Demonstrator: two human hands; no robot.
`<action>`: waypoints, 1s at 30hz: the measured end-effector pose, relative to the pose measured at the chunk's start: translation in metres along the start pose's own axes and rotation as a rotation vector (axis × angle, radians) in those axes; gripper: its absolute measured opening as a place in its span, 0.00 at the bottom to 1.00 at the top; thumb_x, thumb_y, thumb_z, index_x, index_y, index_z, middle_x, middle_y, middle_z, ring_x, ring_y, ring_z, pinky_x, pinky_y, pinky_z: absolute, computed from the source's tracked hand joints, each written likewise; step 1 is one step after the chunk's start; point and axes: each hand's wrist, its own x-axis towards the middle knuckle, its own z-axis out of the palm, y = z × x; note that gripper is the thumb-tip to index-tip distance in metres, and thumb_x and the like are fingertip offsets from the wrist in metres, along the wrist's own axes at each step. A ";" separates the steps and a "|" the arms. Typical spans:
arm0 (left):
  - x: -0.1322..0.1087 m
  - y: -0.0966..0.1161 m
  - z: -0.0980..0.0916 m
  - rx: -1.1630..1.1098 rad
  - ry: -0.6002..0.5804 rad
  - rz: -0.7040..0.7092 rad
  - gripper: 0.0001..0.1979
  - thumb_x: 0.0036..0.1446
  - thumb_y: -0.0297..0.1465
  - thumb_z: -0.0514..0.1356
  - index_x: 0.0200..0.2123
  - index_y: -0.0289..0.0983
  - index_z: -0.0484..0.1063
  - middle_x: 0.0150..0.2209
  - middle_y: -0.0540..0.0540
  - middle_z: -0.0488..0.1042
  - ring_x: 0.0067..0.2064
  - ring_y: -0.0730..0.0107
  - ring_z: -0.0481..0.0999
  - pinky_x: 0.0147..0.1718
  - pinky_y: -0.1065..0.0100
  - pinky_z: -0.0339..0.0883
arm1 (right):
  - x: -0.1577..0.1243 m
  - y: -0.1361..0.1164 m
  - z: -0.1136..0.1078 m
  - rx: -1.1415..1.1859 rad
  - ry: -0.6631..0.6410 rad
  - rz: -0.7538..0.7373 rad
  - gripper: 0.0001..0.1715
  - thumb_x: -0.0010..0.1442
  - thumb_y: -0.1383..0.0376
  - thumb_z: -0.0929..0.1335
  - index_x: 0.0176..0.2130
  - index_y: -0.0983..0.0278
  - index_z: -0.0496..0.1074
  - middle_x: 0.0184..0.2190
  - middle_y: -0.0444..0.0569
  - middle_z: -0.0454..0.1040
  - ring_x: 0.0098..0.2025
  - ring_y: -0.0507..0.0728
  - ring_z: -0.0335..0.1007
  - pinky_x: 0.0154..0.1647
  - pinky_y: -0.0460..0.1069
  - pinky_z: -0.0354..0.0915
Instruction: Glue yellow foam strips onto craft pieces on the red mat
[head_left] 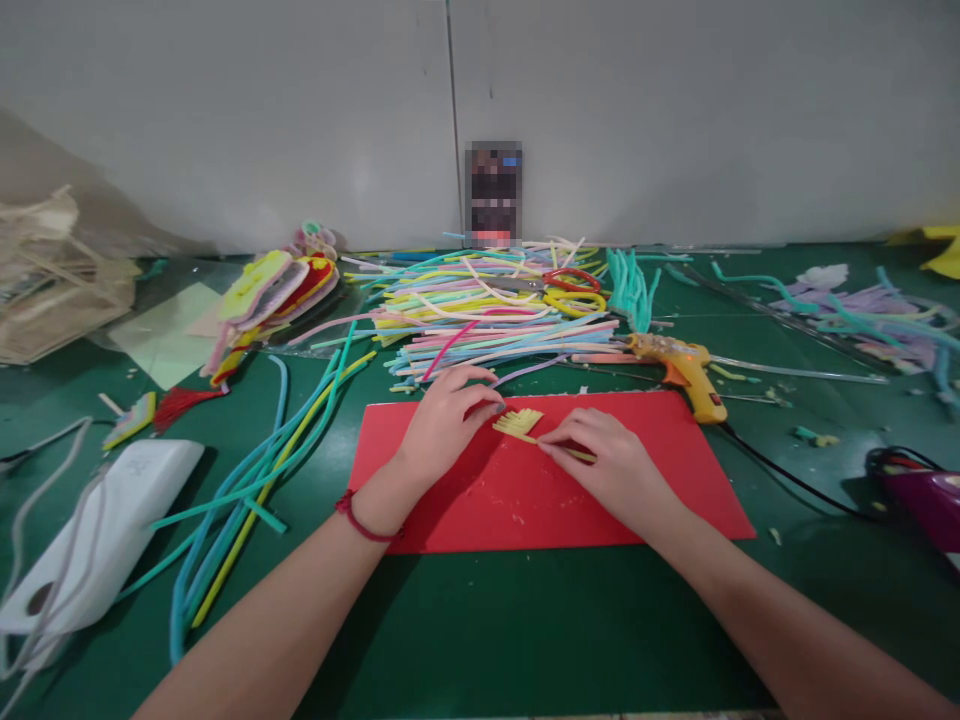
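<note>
On a red board (450, 510) lies a small pale yellow fan-shaped piece (525, 420) made of short fuzzy strips side by side. My left hand (450, 418) hovers at its left edge, fingers curved and apart, thumb tip close to the piece; whether it touches I cannot tell. From the right, my right hand (607, 460) pinches a pale yellow pipe cleaner between thumb and index finger. Its near end meets the lower right edge of the fan, and its other end passes under my palm.
Behind the board is a heap of pastel pipe cleaners (480, 335) with scissors (574, 290) on top. A yellow hot glue gun (686, 375) lies at the right, its cord trailing rightward. A white power strip (112, 530) and loose green pipe cleaners (277, 460) are on the left.
</note>
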 end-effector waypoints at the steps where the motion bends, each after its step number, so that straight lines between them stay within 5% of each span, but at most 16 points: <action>1: 0.000 0.000 0.000 0.006 -0.003 0.008 0.04 0.58 0.27 0.59 0.33 0.38 0.75 0.43 0.44 0.73 0.48 0.63 0.71 0.48 0.57 0.65 | 0.000 0.000 0.000 0.001 0.001 -0.001 0.06 0.60 0.67 0.66 0.31 0.63 0.72 0.29 0.49 0.73 0.33 0.55 0.68 0.36 0.50 0.65; 10: -0.002 0.006 0.000 0.061 -0.220 0.033 0.16 0.50 0.40 0.65 0.42 0.41 0.73 0.50 0.45 0.70 0.59 0.54 0.61 0.60 0.44 0.44 | 0.001 -0.001 0.000 -0.020 0.016 -0.020 0.08 0.60 0.65 0.65 0.31 0.63 0.73 0.28 0.48 0.73 0.32 0.55 0.68 0.34 0.49 0.64; 30: -0.001 0.005 0.001 0.019 -0.218 0.018 0.08 0.53 0.34 0.63 0.39 0.42 0.74 0.49 0.45 0.71 0.58 0.57 0.62 0.60 0.46 0.46 | 0.001 0.000 0.000 -0.010 0.004 -0.016 0.08 0.61 0.65 0.65 0.32 0.62 0.73 0.28 0.48 0.72 0.32 0.54 0.68 0.34 0.49 0.64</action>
